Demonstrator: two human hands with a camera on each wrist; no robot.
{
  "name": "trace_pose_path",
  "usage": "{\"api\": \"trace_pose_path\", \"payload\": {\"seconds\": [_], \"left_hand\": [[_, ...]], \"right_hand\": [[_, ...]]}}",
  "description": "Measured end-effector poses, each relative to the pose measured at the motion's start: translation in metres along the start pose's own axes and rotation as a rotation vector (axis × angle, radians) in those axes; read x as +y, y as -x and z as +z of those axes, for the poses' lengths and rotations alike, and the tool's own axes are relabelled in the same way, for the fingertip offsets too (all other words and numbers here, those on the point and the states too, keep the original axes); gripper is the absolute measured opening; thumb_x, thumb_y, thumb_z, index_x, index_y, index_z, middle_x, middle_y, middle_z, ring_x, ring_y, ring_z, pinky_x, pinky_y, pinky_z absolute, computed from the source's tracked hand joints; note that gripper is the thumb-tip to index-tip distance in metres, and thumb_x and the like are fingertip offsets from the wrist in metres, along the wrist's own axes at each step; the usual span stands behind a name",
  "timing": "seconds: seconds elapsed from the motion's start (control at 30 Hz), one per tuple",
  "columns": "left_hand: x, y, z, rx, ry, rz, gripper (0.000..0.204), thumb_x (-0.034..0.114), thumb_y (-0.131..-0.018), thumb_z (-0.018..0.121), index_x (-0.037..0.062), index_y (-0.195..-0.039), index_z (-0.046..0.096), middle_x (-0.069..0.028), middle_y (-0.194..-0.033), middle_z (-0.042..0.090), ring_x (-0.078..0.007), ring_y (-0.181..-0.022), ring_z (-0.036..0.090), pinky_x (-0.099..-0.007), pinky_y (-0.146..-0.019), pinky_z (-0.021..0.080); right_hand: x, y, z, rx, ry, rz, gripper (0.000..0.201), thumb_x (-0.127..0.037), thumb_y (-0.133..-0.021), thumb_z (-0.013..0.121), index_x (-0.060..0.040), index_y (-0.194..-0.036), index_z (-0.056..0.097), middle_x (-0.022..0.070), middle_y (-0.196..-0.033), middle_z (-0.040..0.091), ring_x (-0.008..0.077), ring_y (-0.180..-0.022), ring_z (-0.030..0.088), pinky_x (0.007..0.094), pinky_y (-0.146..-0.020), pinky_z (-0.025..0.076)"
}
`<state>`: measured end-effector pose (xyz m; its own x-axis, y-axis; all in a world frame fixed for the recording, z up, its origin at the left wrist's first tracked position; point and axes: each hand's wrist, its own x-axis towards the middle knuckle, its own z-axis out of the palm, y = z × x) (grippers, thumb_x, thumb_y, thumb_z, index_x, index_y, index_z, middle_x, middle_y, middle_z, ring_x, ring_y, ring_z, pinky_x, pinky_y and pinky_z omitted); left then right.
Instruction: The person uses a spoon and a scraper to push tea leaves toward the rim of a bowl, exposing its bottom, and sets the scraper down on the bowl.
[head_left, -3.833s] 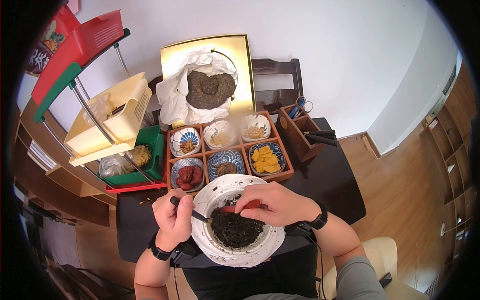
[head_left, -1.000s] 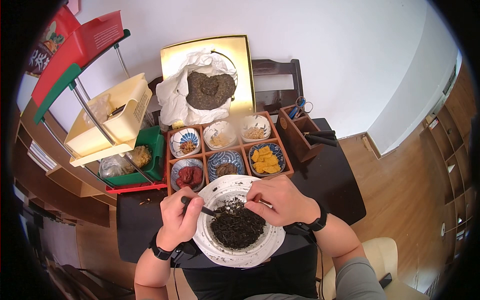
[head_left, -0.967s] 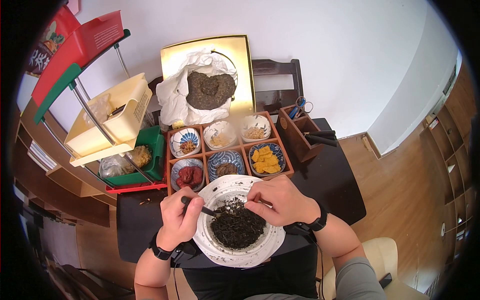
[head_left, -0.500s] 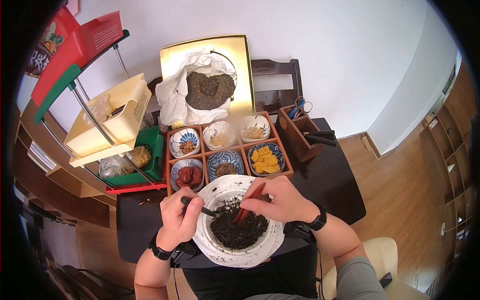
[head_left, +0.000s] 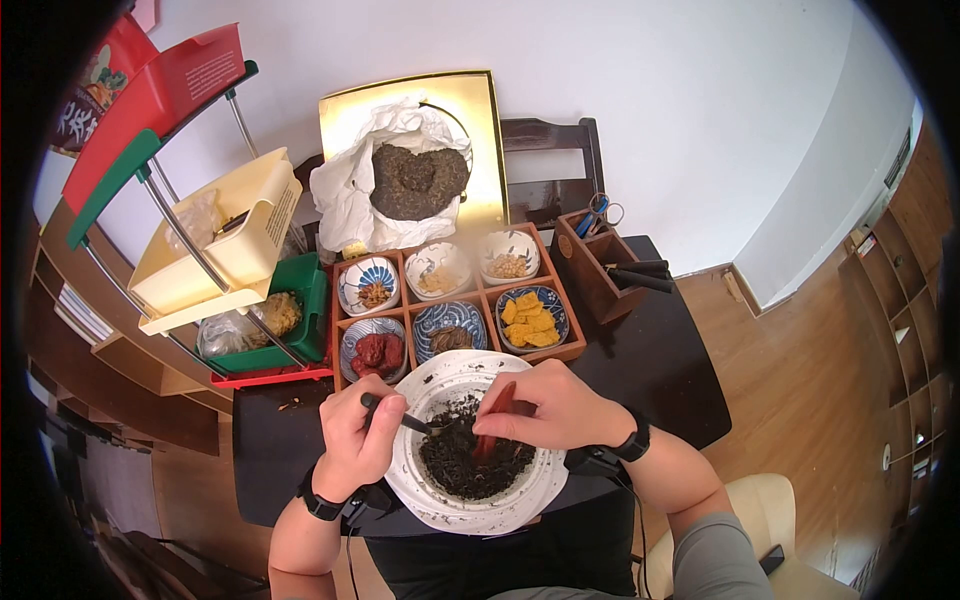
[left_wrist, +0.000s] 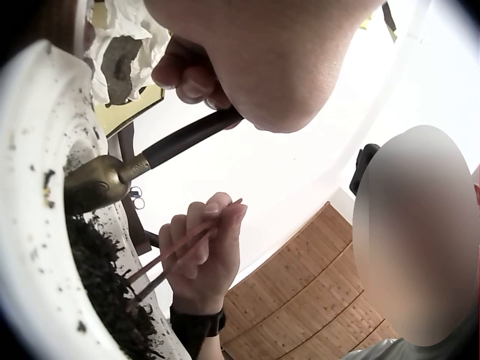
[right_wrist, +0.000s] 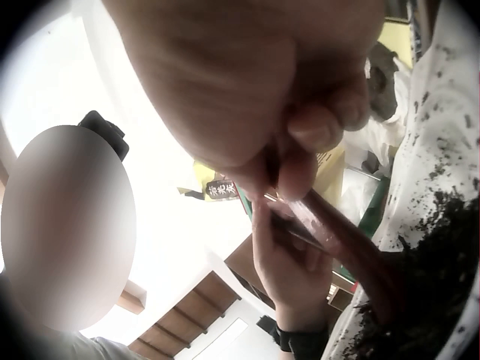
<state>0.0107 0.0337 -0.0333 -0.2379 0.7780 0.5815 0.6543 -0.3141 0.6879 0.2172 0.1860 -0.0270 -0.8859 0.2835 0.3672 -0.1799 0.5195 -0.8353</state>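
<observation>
A white bowl (head_left: 550,480) holds dark shredded leaves (head_left: 465,462). My left hand (head_left: 355,432) grips a black-handled tool (head_left: 400,414); in the left wrist view its brass-coloured head (left_wrist: 97,184) rests at the bowl's inner wall, beside the leaves. Over the bowl's right side, my right hand (head_left: 550,408) pinches reddish-brown tongs (head_left: 485,448). Their two arms (left_wrist: 176,255) reach down into the leaves in the left wrist view, and the right wrist view shows the tongs (right_wrist: 345,244) below my curled fingers.
Behind the bowl stands a divided wooden tray (head_left: 478,295) with several small dishes. A wooden holder (head_left: 598,268) with scissors is right of it, a tiered rack (head_left: 215,230) left. Farther back, a dark pressed cake (head_left: 415,185) lies on white paper.
The tongs, hidden behind my right hand a second ago, now show with their tips down in the leaves. Since half a second ago they stand more upright. My left hand has barely moved.
</observation>
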Motion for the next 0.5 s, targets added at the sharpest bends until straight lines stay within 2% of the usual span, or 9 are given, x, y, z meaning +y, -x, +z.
{"api": "trace_pose_path", "payload": {"seconds": [0.07,0.13,0.17,0.23,0.37,0.43,0.5], "left_hand": [[-0.0007,0.0001,0.0005,0.0,0.001,-0.007,0.019,0.009,-0.091,0.06,-0.0012,-0.076,0.059,-0.0083,-0.061,0.055,-0.0193,-0.05,0.052,-0.0288,-0.049,0.039],[-0.0027,0.0,0.0018,0.002,0.009,0.04,0.027,0.016,-0.098,0.052,-0.0006,-0.077,0.058,-0.0033,-0.06,0.052,-0.0094,-0.049,0.044,-0.0253,-0.048,0.033],[-0.0019,-0.0002,0.0013,0.003,0.009,0.04,0.027,0.016,-0.098,0.052,-0.0006,-0.077,0.058,-0.0033,-0.06,0.052,-0.0094,-0.049,0.044,-0.0253,-0.048,0.033],[0.0004,-0.0007,-0.0003,0.0,0.004,0.005,0.019,0.009,-0.091,0.061,-0.001,-0.076,0.059,-0.0081,-0.061,0.054,-0.0185,-0.05,0.051,-0.0287,-0.049,0.039],[-0.0001,-0.0004,-0.0001,0.003,0.007,0.008,0.018,0.009,-0.091,0.061,-0.001,-0.076,0.059,-0.0081,-0.061,0.054,-0.0184,-0.05,0.051,-0.0286,-0.049,0.039],[0.0001,-0.0004,-0.0003,-0.001,0.0,0.007,0.018,0.009,-0.091,0.061,-0.0009,-0.076,0.059,-0.008,-0.061,0.054,-0.0184,-0.05,0.051,-0.0286,-0.049,0.039],[-0.0002,-0.0003,-0.0003,0.0,-0.001,0.007,0.018,0.009,-0.091,0.061,-0.0009,-0.076,0.059,-0.008,-0.061,0.054,-0.0184,-0.05,0.051,-0.0286,-0.049,0.039]], "right_hand": [[0.0012,-0.0002,0.0,0.024,0.063,-0.004,0.013,-0.016,-0.086,0.075,-0.0044,-0.086,0.069,0.0041,-0.071,0.069,0.0092,-0.056,0.062,0.0222,-0.053,0.046],[0.0042,-0.0001,0.0004,0.124,0.088,-0.002,0.013,-0.015,-0.086,0.075,-0.0034,-0.087,0.069,0.0035,-0.07,0.068,0.0091,-0.054,0.061,0.0219,-0.052,0.046],[0.0046,0.0004,0.0004,0.124,0.088,-0.002,0.013,-0.015,-0.086,0.075,-0.0034,-0.087,0.069,0.0035,-0.07,0.068,0.0091,-0.054,0.061,0.0219,-0.052,0.046],[0.005,0.0016,0.0003,0.193,0.068,0.023,0.014,-0.015,-0.086,0.075,-0.0025,-0.088,0.07,0.0031,-0.07,0.068,0.0089,-0.055,0.061,0.0223,-0.053,0.046],[0.0059,0.0018,0.0006,0.21,0.009,-0.022,0.02,-0.02,-0.089,0.073,-0.0014,-0.085,0.066,0.0039,-0.065,0.065,0.0086,-0.052,0.057,0.0237,-0.051,0.045],[0.0045,0.0023,-0.0022,0.033,-0.061,0.023,0.02,-0.02,-0.089,0.073,-0.0016,-0.086,0.067,0.0036,-0.066,0.066,0.009,-0.053,0.058,0.0233,-0.052,0.045],[0.0031,0.0005,-0.0011,-0.007,-0.057,0.013,0.019,-0.02,-0.088,0.073,-0.0021,-0.087,0.067,0.0035,-0.066,0.066,0.0093,-0.054,0.059,0.0231,-0.052,0.045]]}}
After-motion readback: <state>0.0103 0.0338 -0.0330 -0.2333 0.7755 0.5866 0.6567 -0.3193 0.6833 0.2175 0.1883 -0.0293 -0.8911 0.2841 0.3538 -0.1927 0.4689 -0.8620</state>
